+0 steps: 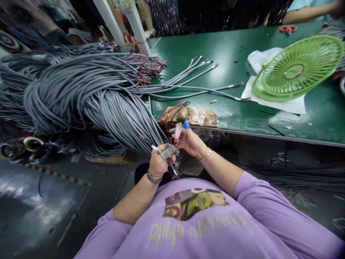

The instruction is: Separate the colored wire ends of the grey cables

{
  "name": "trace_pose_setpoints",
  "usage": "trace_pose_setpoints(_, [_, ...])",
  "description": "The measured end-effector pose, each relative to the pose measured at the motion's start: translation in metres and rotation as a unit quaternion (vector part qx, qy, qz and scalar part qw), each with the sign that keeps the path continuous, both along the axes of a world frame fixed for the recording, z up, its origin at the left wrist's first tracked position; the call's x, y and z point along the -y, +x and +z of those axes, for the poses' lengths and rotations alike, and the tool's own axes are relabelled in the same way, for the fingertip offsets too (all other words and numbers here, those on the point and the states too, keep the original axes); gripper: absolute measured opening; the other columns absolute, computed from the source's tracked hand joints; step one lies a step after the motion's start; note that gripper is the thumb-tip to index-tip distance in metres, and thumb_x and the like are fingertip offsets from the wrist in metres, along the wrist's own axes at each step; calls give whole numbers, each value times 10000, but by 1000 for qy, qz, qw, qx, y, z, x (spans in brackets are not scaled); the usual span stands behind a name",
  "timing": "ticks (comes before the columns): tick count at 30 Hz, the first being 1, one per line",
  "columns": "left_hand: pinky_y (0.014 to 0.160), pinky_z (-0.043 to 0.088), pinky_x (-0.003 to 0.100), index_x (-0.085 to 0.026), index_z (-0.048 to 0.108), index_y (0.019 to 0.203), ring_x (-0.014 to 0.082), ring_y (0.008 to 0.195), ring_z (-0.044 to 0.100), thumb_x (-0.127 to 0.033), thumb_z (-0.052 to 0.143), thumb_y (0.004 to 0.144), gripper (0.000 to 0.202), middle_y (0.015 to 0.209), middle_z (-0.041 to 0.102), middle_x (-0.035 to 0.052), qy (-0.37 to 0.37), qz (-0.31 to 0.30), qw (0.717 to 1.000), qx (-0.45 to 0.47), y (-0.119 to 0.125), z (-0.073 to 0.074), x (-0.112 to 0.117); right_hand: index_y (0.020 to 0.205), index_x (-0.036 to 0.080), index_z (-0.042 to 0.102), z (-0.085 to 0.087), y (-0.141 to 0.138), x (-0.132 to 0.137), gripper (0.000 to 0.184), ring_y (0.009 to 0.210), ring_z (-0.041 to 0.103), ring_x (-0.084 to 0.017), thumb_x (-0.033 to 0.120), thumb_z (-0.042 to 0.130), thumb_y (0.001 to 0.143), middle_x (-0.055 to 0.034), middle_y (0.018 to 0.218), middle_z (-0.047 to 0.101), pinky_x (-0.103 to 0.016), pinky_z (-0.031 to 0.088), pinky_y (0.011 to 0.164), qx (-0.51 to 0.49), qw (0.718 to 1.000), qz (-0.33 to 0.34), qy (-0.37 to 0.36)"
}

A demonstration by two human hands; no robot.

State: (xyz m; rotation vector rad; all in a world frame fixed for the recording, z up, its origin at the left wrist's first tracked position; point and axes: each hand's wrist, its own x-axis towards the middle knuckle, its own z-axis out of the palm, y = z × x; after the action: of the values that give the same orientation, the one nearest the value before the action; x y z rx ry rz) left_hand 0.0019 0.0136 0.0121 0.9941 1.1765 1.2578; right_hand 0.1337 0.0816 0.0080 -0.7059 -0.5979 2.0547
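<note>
My left hand (157, 163) is closed around the end of a grey cable (155, 148), whose thin coloured wires fan out. A flat grey piece (168, 151) lies across its fingers; whether it is a wrapped finger or a separate part I cannot tell. Beside it, my right hand (192, 144) is held with curled fingers close to the bared orange-red wires (179, 145). One of its fingertips wears a blue cover (186, 125). A whitish, translucent piece (178, 130) shows at its fingers, and what they pinch is too small to make out.
A big heap of grey cables (61, 86) covers the left, some ends reaching over the green table (229, 46). At the table's front edge lies a taped cardboard piece (198, 116). A green fan (295, 70) stands right, near orange-handled scissors (288, 28) and another person's arm (309, 13).
</note>
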Motion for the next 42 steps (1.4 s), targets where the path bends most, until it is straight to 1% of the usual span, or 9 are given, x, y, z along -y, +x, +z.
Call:
trace_pose_setpoints(4, [363,279,206,-132,660,616,70,338,423,-418,728,687,303,409,548,0,-20,-74,997,13,-8,4,-7,803,153,664,-1,-1,1,447,560,473,-76,578,756,700,12,672,579,-208,418,530,13,998,-41,39])
trace_pose_setpoints(7, [353,268,206,-129,660,619,70,324,413,-415,733,671,300,406,544,0,-35,-100,994,35,-8,5,-14,803,150,666,-3,-2,2,460,562,471,-74,599,723,724,8,678,581,-213,413,534,20,997,-53,48])
trace_pose_setpoints(13, [346,268,205,-125,654,613,65,322,409,-420,743,632,309,424,553,1,-42,-98,993,46,-2,3,-21,728,160,634,-5,-7,0,568,559,470,-89,726,663,694,-8,673,591,-228,412,521,28,996,-59,53])
trace_pose_setpoints(17, [344,262,207,-134,638,601,65,311,391,-438,740,625,321,398,527,-9,-50,-92,994,34,-2,0,-21,777,164,641,-5,-10,-5,557,541,477,-91,715,669,704,-2,667,596,-231,404,502,-9,999,-40,15])
trace_pose_setpoints(24, [359,265,202,-137,633,602,65,319,396,-440,731,662,324,383,511,-13,-48,-102,993,20,-4,-7,-22,763,152,622,-1,-14,-4,543,505,461,-84,686,695,700,14,616,579,-229,372,483,-7,997,-75,-26])
trace_pose_setpoints(31, [353,265,201,-135,629,595,62,315,401,-455,738,648,342,398,524,-6,-50,-88,995,16,-7,-1,-14,818,182,621,-1,-7,-3,604,562,497,-105,775,511,779,-22,740,639,-232,428,519,-33,999,-11,-31])
trace_pose_setpoints(34, [337,257,203,-141,608,567,66,296,388,-467,767,588,363,370,495,-16,-71,-107,992,13,-11,4,-13,857,183,630,1,-4,-1,550,580,495,-103,723,541,801,-25,784,649,-232,432,531,-23,1000,8,-19])
trace_pose_setpoints(39, [317,240,207,-132,633,572,72,272,382,-450,779,548,350,362,516,6,-97,-146,984,32,-15,6,-21,824,169,632,-2,-2,3,382,595,478,-81,528,735,743,12,720,594,-207,407,542,8,998,-41,46])
trace_pose_setpoints(42, [310,248,210,-128,647,574,76,265,385,-438,789,532,343,356,516,9,-107,-158,981,45,-13,5,-27,787,163,622,-6,-2,4,402,578,467,-79,544,737,728,17,688,575,-212,390,530,-3,997,-44,56])
